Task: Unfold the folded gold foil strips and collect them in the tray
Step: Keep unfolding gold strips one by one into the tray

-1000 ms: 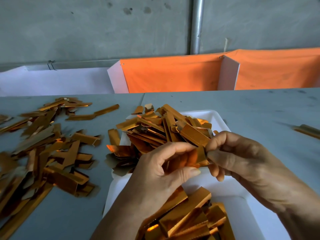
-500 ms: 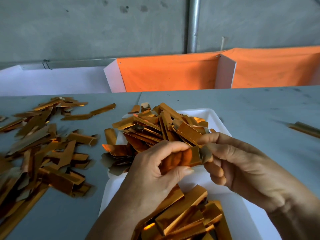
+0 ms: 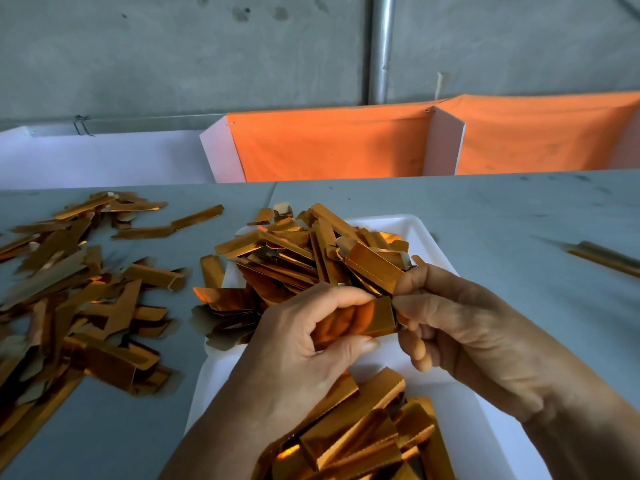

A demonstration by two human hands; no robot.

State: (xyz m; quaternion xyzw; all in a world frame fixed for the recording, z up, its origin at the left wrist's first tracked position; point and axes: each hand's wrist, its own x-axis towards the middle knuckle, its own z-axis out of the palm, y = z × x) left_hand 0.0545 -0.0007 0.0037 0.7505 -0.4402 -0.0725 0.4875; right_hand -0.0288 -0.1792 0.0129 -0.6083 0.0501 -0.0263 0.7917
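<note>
Crosswise over the tray (image 3: pixel 446 389), long axis left-right, foil strip (image 3: pixel 360 320) pinched between both hands: left (image 3: pixel 298 355), right (image 3: pixel 460 327).

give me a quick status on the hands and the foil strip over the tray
Left hand and right hand both pinching one folded gold strip above the white tray. Strip not yet opened. Nothing in the way.

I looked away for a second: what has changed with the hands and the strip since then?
Little. Both hands, left hand and right hand, still pinch the same gold foil strip over the white tray; its right end now looks flatter. The piles lie as before.
</note>
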